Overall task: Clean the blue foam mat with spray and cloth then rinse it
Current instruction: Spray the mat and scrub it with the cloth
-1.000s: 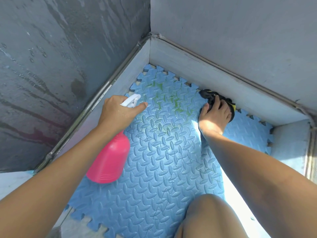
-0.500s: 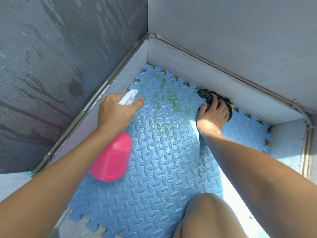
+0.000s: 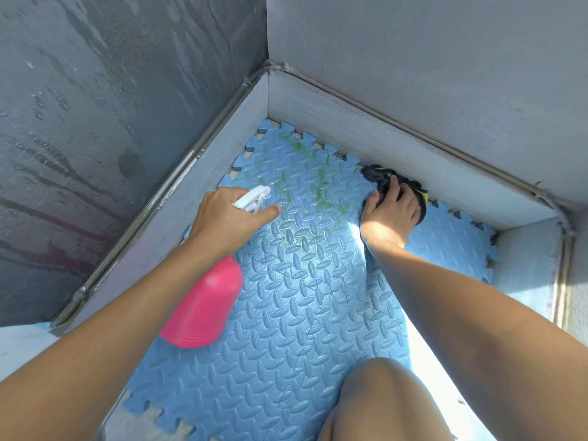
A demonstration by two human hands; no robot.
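Two grey walls (image 3: 413, 58) met at a corner above a pale ledge (image 3: 366, 144). The left wall (image 3: 95, 122) was darker, streaked with wet marks. A bare knee (image 3: 381, 399) showed at the bottom edge.

Your foam mat (image 3: 286, 313) is matt blue with a raised, ribbed tread; your spray bottle (image 3: 203, 307) is smooth pink plastic with a white plastic trigger; the cloth (image 3: 381, 181) looks soft, dark and crumpled.
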